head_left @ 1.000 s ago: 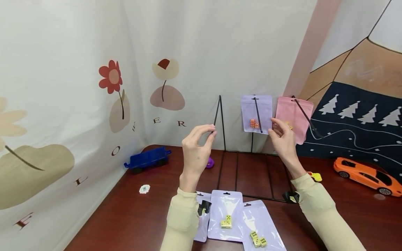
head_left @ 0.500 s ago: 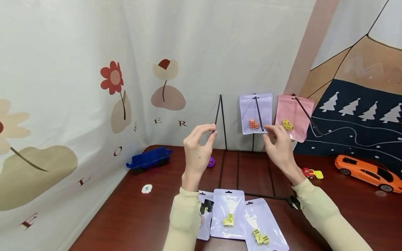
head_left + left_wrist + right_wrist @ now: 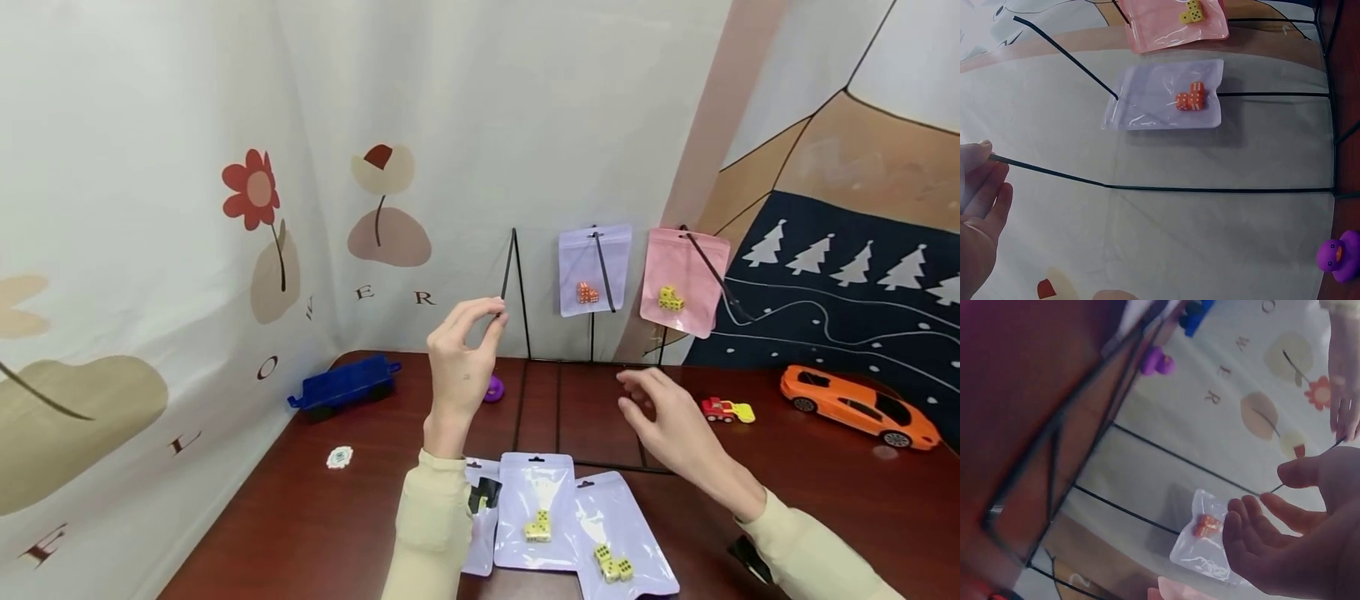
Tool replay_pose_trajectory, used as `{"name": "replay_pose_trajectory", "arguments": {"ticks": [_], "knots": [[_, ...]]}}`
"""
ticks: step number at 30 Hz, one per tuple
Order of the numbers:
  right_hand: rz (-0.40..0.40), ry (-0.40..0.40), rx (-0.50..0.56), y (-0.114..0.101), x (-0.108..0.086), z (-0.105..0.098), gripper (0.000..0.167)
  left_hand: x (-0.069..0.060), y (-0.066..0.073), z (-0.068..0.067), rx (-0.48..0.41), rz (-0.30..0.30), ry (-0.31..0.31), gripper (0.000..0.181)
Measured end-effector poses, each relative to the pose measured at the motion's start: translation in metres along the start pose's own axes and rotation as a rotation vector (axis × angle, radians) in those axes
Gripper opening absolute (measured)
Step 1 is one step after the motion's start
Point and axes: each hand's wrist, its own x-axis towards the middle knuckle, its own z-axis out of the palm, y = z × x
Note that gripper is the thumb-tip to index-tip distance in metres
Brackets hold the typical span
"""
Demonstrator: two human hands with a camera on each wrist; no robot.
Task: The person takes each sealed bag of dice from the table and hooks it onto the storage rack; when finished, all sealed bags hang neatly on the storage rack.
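Observation:
My left hand [image 3: 463, 362] pinches the front end of the left prong on a black wire rack [image 3: 522, 300]; no bag hangs on this prong. A lavender zip bag [image 3: 577, 262] with orange dice hangs from the middle prong. On the right prong hangs a pink zip bag [image 3: 663, 258] with yellow dice. Below these bags, over the rack's base, my right hand [image 3: 675, 425] has its fingers loosely bent and holds nothing. In the right wrist view the lavender bag [image 3: 1210, 565] is partly hidden behind the right hand's fingers.
Several dice lie in three lavender bags [image 3: 517, 475] on the table before the rack; my left wrist partly covers one. Around stand a blue toy wagon [image 3: 345, 386], a purple duck [image 3: 1342, 255], a white chip [image 3: 340, 457], a red-yellow toy vehicle [image 3: 723, 409] and an orange car [image 3: 855, 407].
My right hand has left the lower edge of the hanging lavender bag and come down toward me. The left hand keeps its pinch on the left prong.

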Motion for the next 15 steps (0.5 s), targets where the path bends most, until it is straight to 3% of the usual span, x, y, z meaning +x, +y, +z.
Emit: {"name": "replay_pose_trajectory", "arguments": {"ticks": [6,10,15], "knots": [[0.128,-0.198,-0.017,-0.011,-0.04,-0.022,0.028,-0.003,0.0,-0.001,-0.002,-0.005,0.018,0.01],[0.283,-0.368,0.045,-0.013,-0.062,-0.032,0.029,-0.002,-0.001,-0.001,0.002,0.008,0.022,0.01],[0.348,-0.551,0.136,-0.006,-0.087,-0.032,0.034,0.0,-0.002,0.001,0.009,0.013,0.014,0.01]]}}
